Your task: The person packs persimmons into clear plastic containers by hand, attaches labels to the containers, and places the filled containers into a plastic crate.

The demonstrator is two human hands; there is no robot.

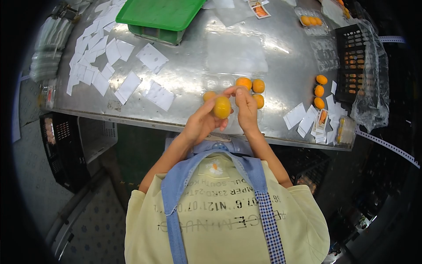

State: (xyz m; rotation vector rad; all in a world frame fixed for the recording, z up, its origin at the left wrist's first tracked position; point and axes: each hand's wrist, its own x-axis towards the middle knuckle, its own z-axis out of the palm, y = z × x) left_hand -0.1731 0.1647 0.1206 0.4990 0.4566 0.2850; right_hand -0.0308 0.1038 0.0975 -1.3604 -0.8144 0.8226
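My left hand (200, 123) is closed around a yellow-orange fruit (222, 108) above the table's front edge. The fingers of my right hand (246, 108) are pressed together beside the top of that fruit; whether they pinch anything is too small to tell. Behind and under my hands lies a clear plastic tray (211, 82) with round hollows. Several orange fruits (258, 86) sit in it, mostly on its right side, and one more (209, 95) shows at its left, partly behind my left hand. The tray's front part is largely hidden by my hands.
White paper cards (127, 87) are scattered at left, near a green tray (160, 13). At right stand three loose fruits (319, 91), more cards (295, 115), a clear pack of fruit (311, 20) and a black crate (351, 57). The metal table's edge (154, 124) runs before me.
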